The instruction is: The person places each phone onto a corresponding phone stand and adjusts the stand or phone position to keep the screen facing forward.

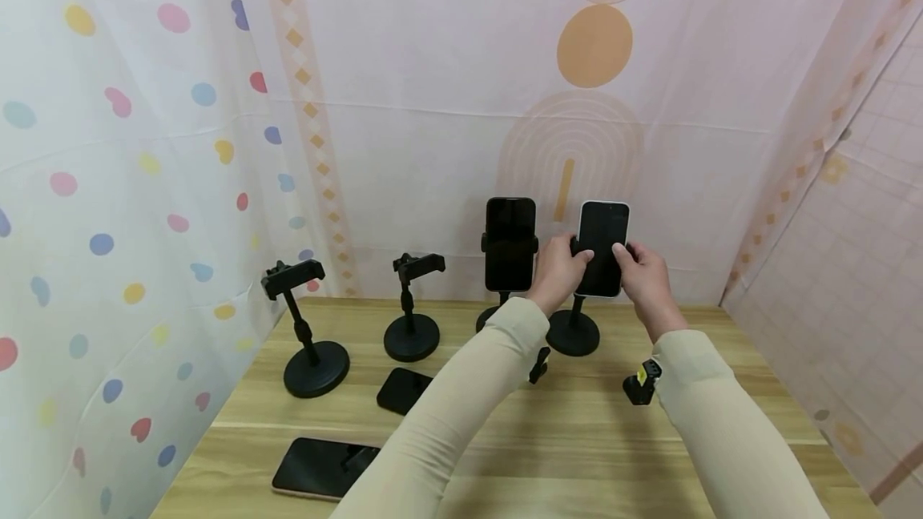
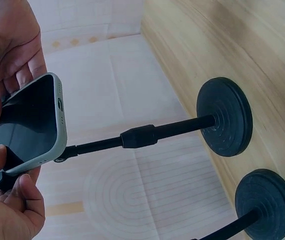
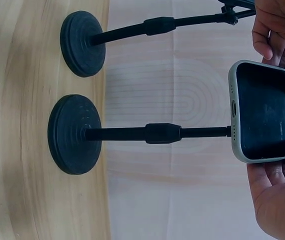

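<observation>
A smartphone with a pale rim point(image 1: 604, 235) stands upright at the top of a black phone stand point(image 1: 574, 335), its dark screen toward me. My left hand point(image 1: 561, 272) grips its left edge, thumb over the front. The right hand point(image 1: 646, 283) holds the opposite edge, with its thumb also on the screen. In the left wrist view, the phone's lower end point(image 2: 57, 120) and the stand's thin pole point(image 2: 140, 136) show plainly. The right wrist view shows the phone point(image 3: 262, 112) between both hands. Fingers mostly hide the clamp behind it.
Left of my hands, a black phone point(image 1: 510, 243) sits clamped in another stand. Two stands without phones, one nearer point(image 1: 317, 368) and one farther point(image 1: 412, 336), stand further left. Two phones lie flat on the wooden table: a smaller one point(image 1: 402, 389) and a larger one point(image 1: 320, 467). Patterned curtains hang behind.
</observation>
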Available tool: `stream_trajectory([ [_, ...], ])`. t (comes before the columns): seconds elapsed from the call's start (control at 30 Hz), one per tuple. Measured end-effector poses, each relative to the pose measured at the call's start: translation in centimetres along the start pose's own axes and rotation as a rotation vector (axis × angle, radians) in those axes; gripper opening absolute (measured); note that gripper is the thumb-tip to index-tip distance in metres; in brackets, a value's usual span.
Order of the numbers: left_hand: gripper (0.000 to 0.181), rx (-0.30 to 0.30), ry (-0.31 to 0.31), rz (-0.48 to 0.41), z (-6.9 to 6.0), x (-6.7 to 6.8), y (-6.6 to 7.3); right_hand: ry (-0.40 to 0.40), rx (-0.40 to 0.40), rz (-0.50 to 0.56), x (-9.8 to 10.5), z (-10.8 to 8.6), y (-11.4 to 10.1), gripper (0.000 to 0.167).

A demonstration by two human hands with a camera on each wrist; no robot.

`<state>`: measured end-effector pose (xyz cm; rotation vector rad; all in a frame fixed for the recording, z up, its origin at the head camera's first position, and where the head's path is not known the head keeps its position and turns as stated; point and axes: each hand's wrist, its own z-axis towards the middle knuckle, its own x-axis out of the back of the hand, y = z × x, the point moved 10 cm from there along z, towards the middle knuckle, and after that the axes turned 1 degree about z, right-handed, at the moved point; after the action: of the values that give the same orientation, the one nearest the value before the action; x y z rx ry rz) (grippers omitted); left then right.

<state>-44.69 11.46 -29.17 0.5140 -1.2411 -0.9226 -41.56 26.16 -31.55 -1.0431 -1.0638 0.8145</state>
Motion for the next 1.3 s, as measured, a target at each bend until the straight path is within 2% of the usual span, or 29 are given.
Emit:
stream_trajectory([
  [0.4, 0.038, -0.029, 0.017, -0.012, -0.26, -0.01, -0.17, -0.005, -0.008, 0.056, -0.24, -0.17, 0.21, 0.053],
  [0.93, 0.037, -0.049, 0.045, 0.059, -0.48, 0.27, 0.12, -0.038, 0.005, 0.052, -0.46, -0.27, 0.5, 0.055],
  [1.17, 0.035, -0.05, 0.049, 0.002, -0.6, 0.1, 0.06, -0.052, 0.011, 0.032, -0.32, -0.05, 0.59, 0.054],
  [1.3, 0.035, -0.052, 0.048, 0.001, -0.6, 0.18, -0.06, -0.046, 0.014, 0.032, -0.42, -0.02, 0.67, 0.054],
])
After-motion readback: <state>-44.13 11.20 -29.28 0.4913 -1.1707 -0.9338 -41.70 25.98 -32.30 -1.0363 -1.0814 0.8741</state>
